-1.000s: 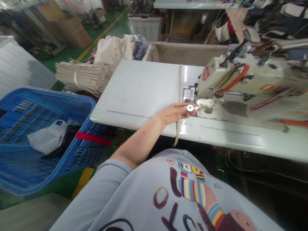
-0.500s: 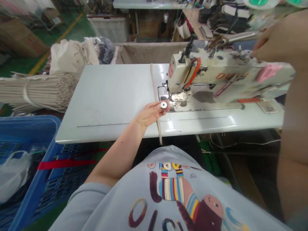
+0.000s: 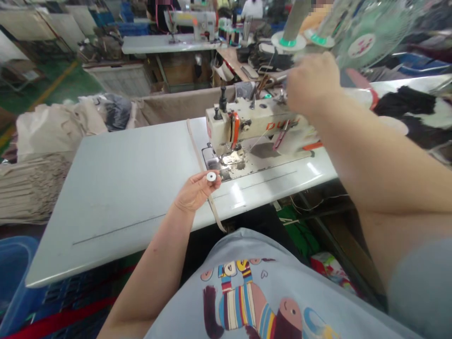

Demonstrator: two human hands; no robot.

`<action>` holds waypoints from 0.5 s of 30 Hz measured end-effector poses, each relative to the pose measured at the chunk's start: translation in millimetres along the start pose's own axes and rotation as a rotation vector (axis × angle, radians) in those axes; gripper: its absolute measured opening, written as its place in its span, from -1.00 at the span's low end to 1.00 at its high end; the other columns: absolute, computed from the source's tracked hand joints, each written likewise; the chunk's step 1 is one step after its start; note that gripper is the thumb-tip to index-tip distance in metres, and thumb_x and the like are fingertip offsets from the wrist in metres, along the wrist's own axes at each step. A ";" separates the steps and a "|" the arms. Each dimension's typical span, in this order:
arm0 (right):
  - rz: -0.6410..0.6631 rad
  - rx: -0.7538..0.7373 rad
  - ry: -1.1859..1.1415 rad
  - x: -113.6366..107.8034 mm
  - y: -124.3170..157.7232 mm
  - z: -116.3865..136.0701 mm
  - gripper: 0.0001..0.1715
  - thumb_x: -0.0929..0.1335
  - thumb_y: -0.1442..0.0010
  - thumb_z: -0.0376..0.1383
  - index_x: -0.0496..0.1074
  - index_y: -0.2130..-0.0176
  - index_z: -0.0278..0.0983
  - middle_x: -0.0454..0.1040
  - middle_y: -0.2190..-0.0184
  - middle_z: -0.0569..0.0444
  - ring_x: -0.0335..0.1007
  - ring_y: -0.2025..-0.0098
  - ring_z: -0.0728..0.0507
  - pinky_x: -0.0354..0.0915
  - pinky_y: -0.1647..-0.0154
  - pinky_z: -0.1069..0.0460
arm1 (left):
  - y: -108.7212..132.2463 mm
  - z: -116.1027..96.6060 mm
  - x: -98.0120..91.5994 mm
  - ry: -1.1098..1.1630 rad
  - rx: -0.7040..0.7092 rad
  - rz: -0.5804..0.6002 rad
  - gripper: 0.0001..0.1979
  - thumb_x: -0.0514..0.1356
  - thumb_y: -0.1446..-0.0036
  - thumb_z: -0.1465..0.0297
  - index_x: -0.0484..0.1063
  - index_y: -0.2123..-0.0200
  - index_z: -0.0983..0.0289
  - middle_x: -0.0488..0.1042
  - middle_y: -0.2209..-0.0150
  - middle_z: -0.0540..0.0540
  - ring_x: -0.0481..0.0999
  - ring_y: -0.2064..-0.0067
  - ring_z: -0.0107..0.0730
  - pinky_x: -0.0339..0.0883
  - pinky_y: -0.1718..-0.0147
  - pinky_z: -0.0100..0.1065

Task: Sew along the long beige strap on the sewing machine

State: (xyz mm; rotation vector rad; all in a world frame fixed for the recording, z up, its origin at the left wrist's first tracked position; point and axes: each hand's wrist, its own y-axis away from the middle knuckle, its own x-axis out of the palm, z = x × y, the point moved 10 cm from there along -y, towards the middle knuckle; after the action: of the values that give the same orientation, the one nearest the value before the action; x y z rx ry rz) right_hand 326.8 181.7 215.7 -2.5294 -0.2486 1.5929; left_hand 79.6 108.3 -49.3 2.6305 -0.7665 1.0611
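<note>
Over the front part of the bench point(image 3: 116, 183), just before the sewing machine point(image 3: 221, 125), we see the left hand point(image 3: 193, 193) with its fingers pinched narrow around a small white bobbin point(image 3: 211, 177). The bobbin sits at the very tips, one round face with its dark centre hole turned up toward us, so we judge that its axis points roughly our way rather than along the bench. From those fingers, the metal plate point(image 3: 232, 159) under the machine's head lies just beyond and a little to the right. A pale strip point(image 3: 191, 136) runs front to back across the bench, passing beneath the left hand and hanging over the near edge.

The left hand is clearly the nearer one to the plate. Our right hand point(image 3: 313, 82) hangs above the machine's arm, farther back and well apart from the bobbin, just below the thread cones point(image 3: 287, 43). It is blurred, and we cannot tell whether its fingers hold or touch anything.
</note>
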 end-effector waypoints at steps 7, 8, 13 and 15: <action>0.011 0.145 -0.075 5.1 -4.0 -25.5 -0.71 0.33 -0.20 -0.46 0.58 0.31 -0.69 0.59 0.13 -0.51 0.53 -0.01 -0.41 0.30 0.00 -0.19 | -0.5 3.5 10.6 0.002 -0.040 0.032 -0.63 0.47 -0.07 0.29 0.63 0.10 0.40 0.57 0.28 0.20 0.52 0.22 -0.36 0.40 0.18 -0.36; -0.031 0.129 -0.094 3.2 -3.6 -24.8 -0.72 0.34 -0.19 -0.48 0.59 0.21 -0.65 0.59 0.08 -0.49 0.50 -0.05 -0.43 0.28 -0.05 -0.21 | -0.3 4.3 9.9 -0.001 -0.039 0.027 -0.62 0.48 -0.07 0.29 0.63 0.10 0.40 0.57 0.27 0.20 0.52 0.22 -0.35 0.40 0.19 -0.36; -0.088 0.065 -0.303 5.6 5.1 -24.8 -0.83 0.39 -0.17 -0.42 0.63 0.30 -0.33 0.63 0.19 -0.16 0.54 0.15 -0.25 0.34 0.12 -0.02 | 1.8 9.3 4.4 -0.011 -0.054 0.003 -0.60 0.49 -0.04 0.27 0.63 0.10 0.37 0.59 0.25 0.21 0.54 0.22 -0.33 0.43 0.14 -0.32; -0.147 0.115 -0.398 2.0 17.1 -33.4 -0.83 0.38 -0.17 -0.40 0.61 0.34 -0.28 0.62 0.24 -0.08 0.53 0.21 -0.22 0.35 0.17 -0.01 | 3.4 14.2 5.9 -0.021 -0.095 0.026 -0.60 0.50 -0.02 0.26 0.64 0.12 0.37 0.59 0.27 0.20 0.54 0.23 -0.34 0.42 0.16 -0.34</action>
State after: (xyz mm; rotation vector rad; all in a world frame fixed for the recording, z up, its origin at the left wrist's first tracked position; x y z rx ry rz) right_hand 358.9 164.4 224.7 -2.0406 -0.3637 1.9720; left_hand 89.8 97.9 -55.4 2.5626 -0.8359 0.9801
